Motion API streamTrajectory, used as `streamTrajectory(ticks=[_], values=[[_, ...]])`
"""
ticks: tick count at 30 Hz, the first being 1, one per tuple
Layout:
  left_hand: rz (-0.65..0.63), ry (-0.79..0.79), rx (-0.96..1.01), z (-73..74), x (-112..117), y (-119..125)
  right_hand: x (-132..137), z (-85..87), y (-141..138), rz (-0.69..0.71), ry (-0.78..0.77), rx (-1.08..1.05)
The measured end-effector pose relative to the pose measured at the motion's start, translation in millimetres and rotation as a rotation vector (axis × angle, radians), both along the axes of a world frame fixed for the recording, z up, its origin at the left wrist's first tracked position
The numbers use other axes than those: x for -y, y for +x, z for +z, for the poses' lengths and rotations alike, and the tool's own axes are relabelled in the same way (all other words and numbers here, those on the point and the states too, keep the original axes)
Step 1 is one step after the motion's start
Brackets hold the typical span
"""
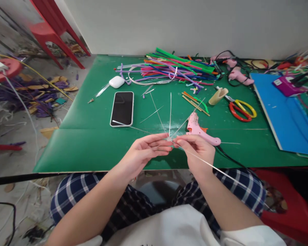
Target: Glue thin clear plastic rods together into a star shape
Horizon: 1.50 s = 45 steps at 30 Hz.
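My left hand (146,150) and my right hand (197,150) meet over the near edge of the green table (92,136). Both pinch a bundle of thin white wires (170,112) at one point, and the wires fan out from there over the table. One long wire runs back over my right wrist toward my lap. A pink glue gun (201,131) lies just beyond my right hand.
A black phone (122,108) and a white earbud case (116,82) lie to the left. A pile of coloured pipe cleaners (174,66) sits at the back. Scissors (240,109) and a blue board (284,112) are at right. Red stools (53,30) stand at the far left.
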<state>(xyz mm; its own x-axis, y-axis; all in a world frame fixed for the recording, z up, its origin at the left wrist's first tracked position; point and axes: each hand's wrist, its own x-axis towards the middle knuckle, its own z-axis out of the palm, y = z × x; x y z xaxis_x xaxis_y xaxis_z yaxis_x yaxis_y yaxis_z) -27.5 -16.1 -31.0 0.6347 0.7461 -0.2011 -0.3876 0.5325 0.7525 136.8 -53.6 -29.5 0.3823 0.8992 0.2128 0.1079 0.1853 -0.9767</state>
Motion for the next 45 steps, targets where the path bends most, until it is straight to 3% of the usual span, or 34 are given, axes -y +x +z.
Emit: streamTrajectory(ticks=[5, 9, 15, 24, 29, 38, 45], values=[[-0.122, -0.084, 0.175, -0.6, -8.2, -6.0, -1.1, 4.1, 6.2, 0.092, 0.041, 0.094], [-0.108, -0.142, 0.186, 1.2, -10.5, -4.9, -2.4, 4.9, 12.3, 0.19, 0.096, 0.171], [-0.04, -0.153, 0.091, 2.2, -8.2, -1.9, -5.8, 5.7, 18.3, 0.31, 0.135, 0.241], [-0.061, -0.078, -0.181, 11.9, -3.8, -5.9, -8.2, 9.5, 17.8, 0.3, 0.019, 0.17], [0.026, -0.068, -0.392, 14.1, 1.1, 1.4, -13.3, 9.9, 17.5, 0.341, -0.058, 0.216], [0.115, -0.046, -0.4, 9.5, 3.9, 3.8, -22.9, 22.9, 20.6, 0.488, -0.09, 0.392], [0.083, -0.003, -0.424, 8.1, 3.2, 3.5, -25.6, 24.7, 21.4, 0.539, -0.129, 0.428]])
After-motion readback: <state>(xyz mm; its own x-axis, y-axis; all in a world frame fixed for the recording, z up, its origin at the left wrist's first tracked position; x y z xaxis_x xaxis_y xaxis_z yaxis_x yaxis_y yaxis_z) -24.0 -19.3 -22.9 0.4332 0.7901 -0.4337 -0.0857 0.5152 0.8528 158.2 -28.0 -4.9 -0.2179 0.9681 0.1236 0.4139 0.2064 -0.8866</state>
